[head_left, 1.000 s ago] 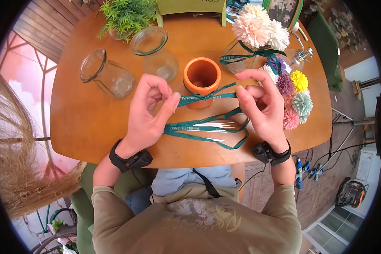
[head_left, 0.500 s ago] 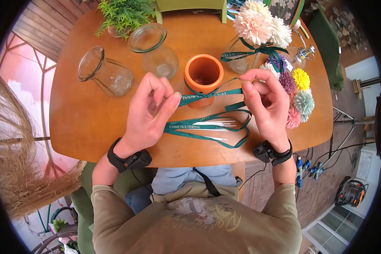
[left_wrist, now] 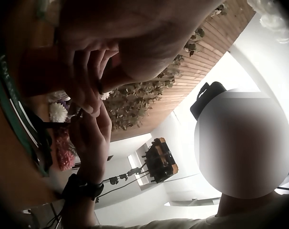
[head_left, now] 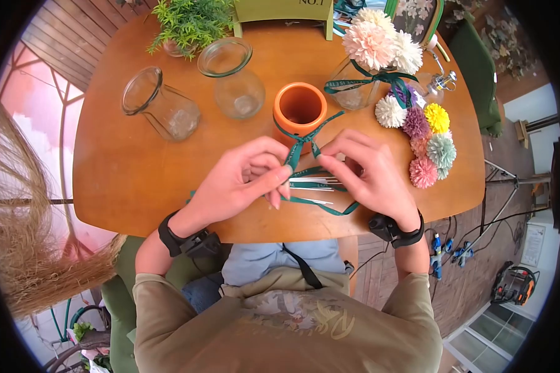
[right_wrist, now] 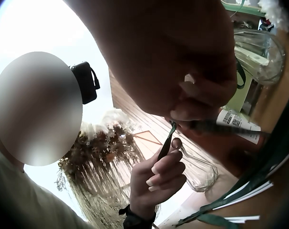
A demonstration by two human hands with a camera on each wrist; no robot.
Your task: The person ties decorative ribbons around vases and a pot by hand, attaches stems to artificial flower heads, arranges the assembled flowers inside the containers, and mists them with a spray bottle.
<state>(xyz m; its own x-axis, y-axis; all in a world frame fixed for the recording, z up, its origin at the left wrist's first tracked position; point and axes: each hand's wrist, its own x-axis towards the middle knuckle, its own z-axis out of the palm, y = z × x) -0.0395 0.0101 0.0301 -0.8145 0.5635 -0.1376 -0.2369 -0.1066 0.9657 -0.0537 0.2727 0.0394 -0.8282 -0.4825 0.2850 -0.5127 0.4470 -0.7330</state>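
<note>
A green printed ribbon [head_left: 297, 148] is looped round an orange pot [head_left: 300, 105] and crosses at the pot's front. The left hand [head_left: 242, 180] pinches one length of it between thumb and finger, just in front of the pot. On the other side, the right hand [head_left: 373, 174] pinches another length near the knot. More ribbon and several white sticks [head_left: 314, 188] lie on the table beneath the hands. In the right wrist view, the left hand [right_wrist: 159, 181] holds a twisted piece of ribbon [right_wrist: 167, 143].
Two glass vases [head_left: 239, 93] stand left of the pot, with a green plant [head_left: 190, 25] behind them. To the right are a glass vase of pale flowers [head_left: 370, 43] tied with ribbon, and several colored flower heads [head_left: 440, 149]. A green stand [head_left: 283, 11] is at the back.
Both hands have come down and closer together, from holding the ribbon ends stretched sideways to holding them below the knot. The ribbon lengths now hang toward the person.
</note>
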